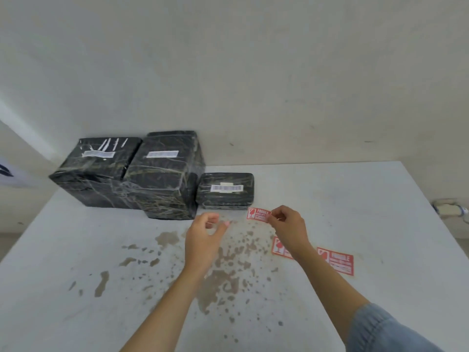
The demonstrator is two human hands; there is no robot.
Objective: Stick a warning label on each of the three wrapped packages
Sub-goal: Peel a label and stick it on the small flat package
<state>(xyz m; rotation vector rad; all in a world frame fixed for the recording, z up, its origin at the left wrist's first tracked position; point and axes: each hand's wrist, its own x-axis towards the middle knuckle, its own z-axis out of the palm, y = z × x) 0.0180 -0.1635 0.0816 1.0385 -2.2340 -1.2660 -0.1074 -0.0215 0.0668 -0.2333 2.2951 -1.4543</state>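
Note:
Three black wrapped packages stand at the table's far left: a large one (94,171), a taller middle one (165,174) and a small flat one (225,190), each with a white barcode strip on top. My right hand (286,224) pinches a red fragile label (258,214) by its right end, held in the air just in front of the small package. My left hand (205,237) hovers to the left of the label, its fingers loosely curled and holding nothing. Two more red labels lie on the table, one (279,247) partly hidden under my right forearm, the other (336,260) further right.
The white table (76,288) bears brown stains (218,278) across its middle. A pale wall rises behind the packages. A small beige object (449,208) sits beyond the table's right edge.

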